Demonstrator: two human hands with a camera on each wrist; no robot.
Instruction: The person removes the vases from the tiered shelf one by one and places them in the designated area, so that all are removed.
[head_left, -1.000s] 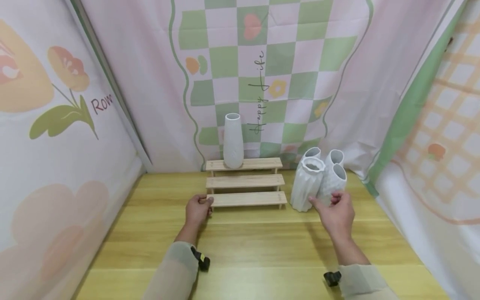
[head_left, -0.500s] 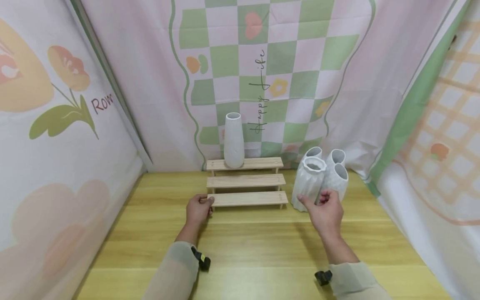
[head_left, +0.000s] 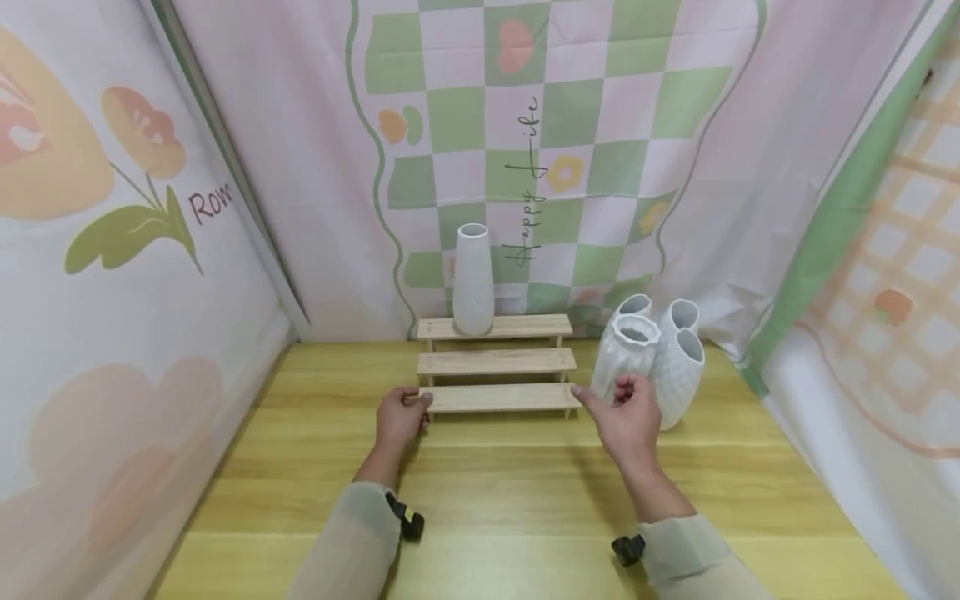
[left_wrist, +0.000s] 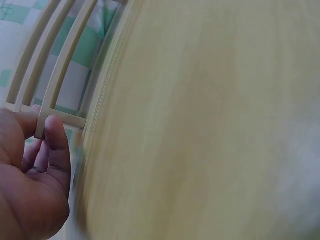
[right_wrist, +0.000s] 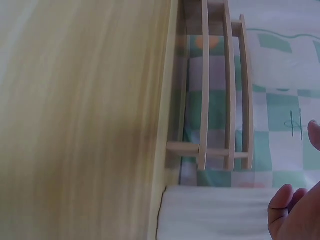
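A three-tier pale wooden step rack (head_left: 495,398) stands on the table toward the back. On its top tier, a tall white vase (head_left: 474,283) is upright. My left hand (head_left: 400,417) pinches the left end of the lowest tier, thumb on top; the left wrist view shows fingers and thumb (left_wrist: 35,175) around that board's end. My right hand (head_left: 626,421) is just off the rack's right end, thumb extended and fingers loosely bent, holding nothing. In the right wrist view a gap separates this hand (right_wrist: 295,215) from the rack (right_wrist: 205,100). It partly covers a ruffled-rim white vase (head_left: 630,354).
Several white vases cluster right of the rack, among them a textured one (head_left: 678,383) beside the ruffled-rim vase. A checkered curtain (head_left: 555,117) hangs close behind. Printed cloth walls (head_left: 150,317) flank the wooden table (head_left: 495,500) on both sides.
My right hand has moved left from in front of the textured vase to near the rack's right end. The left hand keeps its pinch on the rack. The head view has shifted slightly.
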